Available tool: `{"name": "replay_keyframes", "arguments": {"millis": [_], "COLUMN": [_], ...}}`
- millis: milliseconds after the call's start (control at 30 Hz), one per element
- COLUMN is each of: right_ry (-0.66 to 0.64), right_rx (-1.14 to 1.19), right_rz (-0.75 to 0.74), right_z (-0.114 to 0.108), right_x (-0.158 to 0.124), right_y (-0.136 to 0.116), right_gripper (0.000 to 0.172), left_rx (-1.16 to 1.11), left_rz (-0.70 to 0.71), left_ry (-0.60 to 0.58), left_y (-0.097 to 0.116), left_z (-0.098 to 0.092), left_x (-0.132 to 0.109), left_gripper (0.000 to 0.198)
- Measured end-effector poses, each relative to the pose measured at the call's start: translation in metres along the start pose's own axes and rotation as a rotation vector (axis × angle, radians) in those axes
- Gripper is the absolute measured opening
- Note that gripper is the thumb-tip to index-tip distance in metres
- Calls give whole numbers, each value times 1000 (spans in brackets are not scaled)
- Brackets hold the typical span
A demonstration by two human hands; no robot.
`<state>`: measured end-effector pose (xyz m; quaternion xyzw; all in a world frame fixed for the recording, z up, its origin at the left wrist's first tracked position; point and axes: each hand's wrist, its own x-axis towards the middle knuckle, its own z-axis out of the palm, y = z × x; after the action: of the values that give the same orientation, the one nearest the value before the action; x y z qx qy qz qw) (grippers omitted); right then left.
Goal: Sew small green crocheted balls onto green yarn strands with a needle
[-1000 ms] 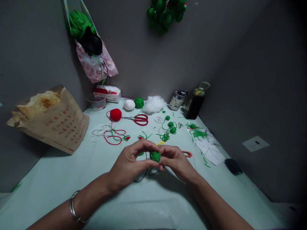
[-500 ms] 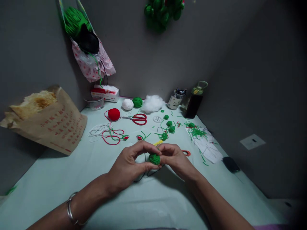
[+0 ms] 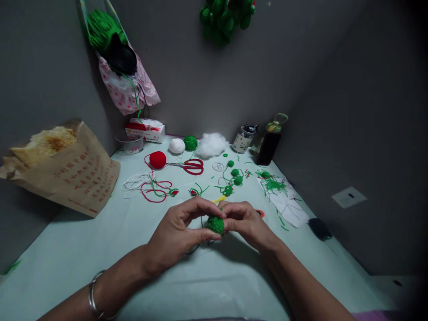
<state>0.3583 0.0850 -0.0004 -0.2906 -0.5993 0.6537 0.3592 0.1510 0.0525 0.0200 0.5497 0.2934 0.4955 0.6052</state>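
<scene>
A small green yarn ball [image 3: 215, 224] sits between both hands just above the pale green table [image 3: 100, 249]. My left hand [image 3: 179, 232] pinches it from the left with thumb and fingers. My right hand [image 3: 245, 223] closes its fingertips on it from the right. A dark thread hangs from the ball down to the table. A yellow stick [image 3: 219, 199] lies just behind my fingers.
Red yarn ball [image 3: 157, 159], red scissors [image 3: 192, 166], white [image 3: 176, 146] and green [image 3: 190, 142] yarn balls and white stuffing [image 3: 214, 144] lie at the back. Small green balls [image 3: 236, 177], yarn scraps on paper [image 3: 284, 200], a dark bottle [image 3: 269, 145], a jar [image 3: 243, 139] and a paper bag [image 3: 67, 171] surround the work area.
Both hands with the green ball have lowered slightly toward me; the fingers have shifted a little around the ball.
</scene>
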Motion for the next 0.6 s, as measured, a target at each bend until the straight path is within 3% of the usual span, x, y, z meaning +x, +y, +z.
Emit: {"name": "replay_keyframes", "arguments": {"millis": [367,600], "right_ry": [36,74], "right_rx": [38,6], "right_rz": [-60,-64], "right_z": [9,10], "right_x": [-1,-1], "right_y": [-2,0], "right_gripper": [9,20], "left_rx": [-69,-135], "left_rz": [-15,-17], "left_ry": [5,-4], "left_y": [6,4], "left_z": [-2,-4], "left_x": [0,1], "left_gripper": [31,30]}}
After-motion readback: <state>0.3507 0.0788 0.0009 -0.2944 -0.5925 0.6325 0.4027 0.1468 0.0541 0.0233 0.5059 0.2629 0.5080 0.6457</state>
